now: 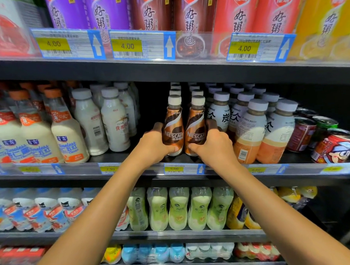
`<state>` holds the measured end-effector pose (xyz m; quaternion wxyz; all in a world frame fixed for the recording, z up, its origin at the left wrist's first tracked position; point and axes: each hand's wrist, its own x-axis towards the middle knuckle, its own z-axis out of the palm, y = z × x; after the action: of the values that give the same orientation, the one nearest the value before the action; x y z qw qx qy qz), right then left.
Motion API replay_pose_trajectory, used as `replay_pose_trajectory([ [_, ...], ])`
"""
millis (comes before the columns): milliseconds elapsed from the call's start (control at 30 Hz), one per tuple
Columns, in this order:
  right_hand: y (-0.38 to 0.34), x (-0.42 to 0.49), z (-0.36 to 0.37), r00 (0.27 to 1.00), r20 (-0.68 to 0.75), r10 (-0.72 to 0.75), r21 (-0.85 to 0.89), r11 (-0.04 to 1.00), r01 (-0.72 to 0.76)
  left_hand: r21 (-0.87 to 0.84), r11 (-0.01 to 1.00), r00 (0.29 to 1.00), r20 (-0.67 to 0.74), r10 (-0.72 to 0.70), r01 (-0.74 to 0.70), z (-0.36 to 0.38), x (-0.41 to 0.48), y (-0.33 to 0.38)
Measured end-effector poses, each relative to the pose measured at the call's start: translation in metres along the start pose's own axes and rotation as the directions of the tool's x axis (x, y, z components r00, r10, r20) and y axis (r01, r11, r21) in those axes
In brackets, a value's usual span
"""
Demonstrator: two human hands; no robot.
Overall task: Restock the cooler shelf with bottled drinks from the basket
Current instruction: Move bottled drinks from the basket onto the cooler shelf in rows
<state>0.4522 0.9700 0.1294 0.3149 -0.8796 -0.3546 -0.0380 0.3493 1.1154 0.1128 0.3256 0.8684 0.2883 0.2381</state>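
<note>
Two brown Nescafe coffee bottles with white caps stand side by side at the front of the middle cooler shelf (135, 157). My left hand (153, 145) grips the left Nescafe bottle (173, 124) low on its body, thumb across the front. My right hand (212, 143) grips the right Nescafe bottle (196, 125) the same way. More Nescafe bottles line up behind them toward the back. The basket is out of view.
White milk bottles (114, 123) stand left of a dark gap beside the Nescafe rows. Grey-capped Tanbing bottles (250, 129) crowd the right, with tilted cans (335, 145) beyond. Porridge tubs fill the shelf above; green drink bottles (178, 208) fill the one below.
</note>
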Motion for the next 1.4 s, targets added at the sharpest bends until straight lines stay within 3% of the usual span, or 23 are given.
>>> replay_pose_trajectory([
  [667, 0.007, 0.005, -0.002, 0.999, 0.007, 0.042, 0.184, 0.982, -0.043, -0.005, 1.0, 1.0, 0.014, 0.004, -0.003, 0.001, 0.004, -0.007],
  [1400, 0.007, 0.003, -0.003, 0.997, -0.004, 0.073, 0.18, 0.981, -0.072, 0.014, 1.0, 1.0, 0.015, 0.017, -0.018, 0.003, 0.006, -0.008],
])
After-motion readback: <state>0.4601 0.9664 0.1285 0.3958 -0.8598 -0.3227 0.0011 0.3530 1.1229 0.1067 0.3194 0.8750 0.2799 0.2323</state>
